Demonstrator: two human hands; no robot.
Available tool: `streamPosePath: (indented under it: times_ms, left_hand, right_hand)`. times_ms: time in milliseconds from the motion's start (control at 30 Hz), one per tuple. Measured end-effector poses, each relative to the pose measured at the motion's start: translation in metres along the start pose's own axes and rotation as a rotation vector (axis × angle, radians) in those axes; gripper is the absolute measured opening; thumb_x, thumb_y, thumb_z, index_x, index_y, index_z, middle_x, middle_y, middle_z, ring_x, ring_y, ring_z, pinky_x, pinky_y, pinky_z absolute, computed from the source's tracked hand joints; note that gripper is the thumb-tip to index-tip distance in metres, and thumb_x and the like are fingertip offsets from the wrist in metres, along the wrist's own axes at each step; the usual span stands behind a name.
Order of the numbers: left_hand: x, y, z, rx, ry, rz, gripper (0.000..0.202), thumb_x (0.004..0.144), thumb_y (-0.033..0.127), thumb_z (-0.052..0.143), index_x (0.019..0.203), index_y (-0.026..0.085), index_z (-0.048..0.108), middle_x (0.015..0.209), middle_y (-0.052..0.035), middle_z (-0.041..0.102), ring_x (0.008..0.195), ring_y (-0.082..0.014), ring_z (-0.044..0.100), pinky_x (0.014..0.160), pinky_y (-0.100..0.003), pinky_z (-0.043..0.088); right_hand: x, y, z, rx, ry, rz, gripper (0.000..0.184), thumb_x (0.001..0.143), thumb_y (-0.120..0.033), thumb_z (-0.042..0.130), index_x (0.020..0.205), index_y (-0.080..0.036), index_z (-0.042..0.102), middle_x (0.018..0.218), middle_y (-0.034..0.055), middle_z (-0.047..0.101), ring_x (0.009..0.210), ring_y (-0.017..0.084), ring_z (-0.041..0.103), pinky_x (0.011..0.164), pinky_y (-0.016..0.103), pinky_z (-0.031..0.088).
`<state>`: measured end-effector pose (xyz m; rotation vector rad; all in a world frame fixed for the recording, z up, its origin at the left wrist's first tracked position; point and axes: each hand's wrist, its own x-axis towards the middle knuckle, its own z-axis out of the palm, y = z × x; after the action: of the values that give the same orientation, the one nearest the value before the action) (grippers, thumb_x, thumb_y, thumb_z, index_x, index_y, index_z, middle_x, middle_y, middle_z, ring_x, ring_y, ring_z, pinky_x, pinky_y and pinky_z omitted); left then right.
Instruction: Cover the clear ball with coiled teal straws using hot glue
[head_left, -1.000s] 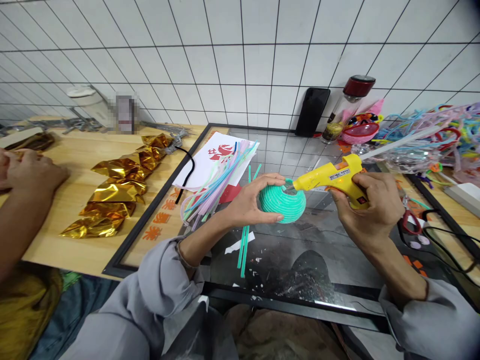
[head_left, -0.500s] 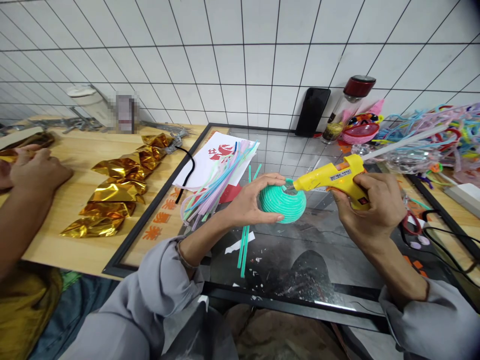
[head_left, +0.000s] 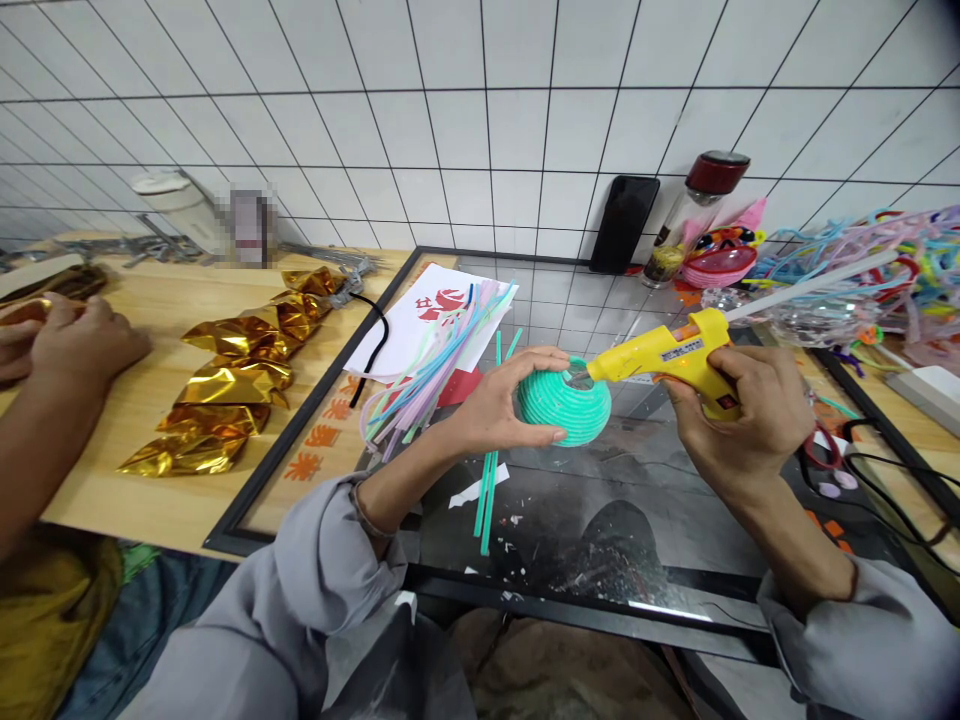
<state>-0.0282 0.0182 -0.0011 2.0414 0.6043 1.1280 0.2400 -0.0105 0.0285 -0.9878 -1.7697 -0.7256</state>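
My left hand (head_left: 506, 405) grips a round green ribbed ball (head_left: 566, 410) by its left side, thumb below and fingers over the top. The ball looks coiled from pipe cleaners and has an opening at its top. In my right hand (head_left: 750, 415) is a yellow glue gun (head_left: 664, 358) with a white glue stick (head_left: 817, 285) jutting from its back. Its nozzle points left, at the rim of the ball's opening; whether it touches I cannot tell. Loose green pipe cleaners (head_left: 487, 500) lie below my left wrist.
Several pastel pipe cleaners (head_left: 427, 375) lie over a white paper sheet (head_left: 390, 330). A phone (head_left: 625, 224) and a bottle (head_left: 682, 225) stand by the wall. Gold foil (head_left: 232, 385) lies left, near another person's hand (head_left: 90, 340). Red-handled scissors (head_left: 825, 447) and black cables (head_left: 900, 470) are at right.
My hands, the ball and the glue gun are almost unmoved. The other person's hand at far left has shifted slightly to the right.
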Motion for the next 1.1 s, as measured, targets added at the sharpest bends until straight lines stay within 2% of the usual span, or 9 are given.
streamPosePath:
  times_ms: [267, 633, 900, 1100]
  left_hand:
    - [-0.0002, -0.0017, 0.0003, -0.005, 0.005, 0.01, 0.069, 0.068, 0.034, 0.09, 0.128, 0.022, 0.059, 0.14, -0.0154, 0.058, 0.138, -0.0327, 0.052, 0.119, -0.055, 0.039]
    - [0.0007, -0.0002, 0.0005, 0.008, 0.004, 0.01, 0.067, 0.069, 0.035, 0.088, 0.128, 0.022, 0.06, 0.14, -0.0153, 0.059, 0.138, -0.0333, 0.052, 0.119, -0.054, 0.039]
    - [0.0004, -0.0008, 0.0003, 0.012, 0.005, 0.029, 0.068, 0.069, 0.034, 0.088, 0.129, 0.022, 0.06, 0.139, -0.015, 0.059, 0.138, -0.0326, 0.052, 0.119, -0.054, 0.039]
    - [0.0013, -0.0012, 0.0005, 0.019, 0.006, 0.043, 0.067, 0.07, 0.034, 0.088, 0.129, 0.023, 0.059, 0.139, -0.0152, 0.06, 0.138, -0.0321, 0.053, 0.118, -0.056, 0.04]
  right_hand:
    - [-0.003, 0.0011, 0.0022, -0.005, -0.031, 0.088, 0.026, 0.082, -0.03, 0.075, 0.1, -0.027, 0.057, 0.088, 0.005, 0.068, 0.082, 0.026, 0.066, 0.071, 0.042, 0.05]
    - [-0.0001, -0.0022, 0.0026, 0.015, 0.017, -0.007, 0.031, 0.082, -0.023, 0.076, 0.108, -0.024, 0.058, 0.086, 0.0047, 0.068, 0.081, 0.024, 0.065, 0.071, 0.037, 0.051]
    - [-0.0032, -0.0013, 0.0019, -0.04, -0.06, 0.1, 0.021, 0.088, -0.036, 0.071, 0.1, -0.024, 0.058, 0.086, 0.0058, 0.067, 0.083, 0.025, 0.065, 0.074, 0.041, 0.051]
    - [-0.0031, -0.0015, 0.0011, -0.007, -0.034, 0.058, 0.025, 0.086, -0.03, 0.074, 0.105, -0.024, 0.058, 0.087, 0.0062, 0.068, 0.082, 0.026, 0.065, 0.075, 0.041, 0.051]
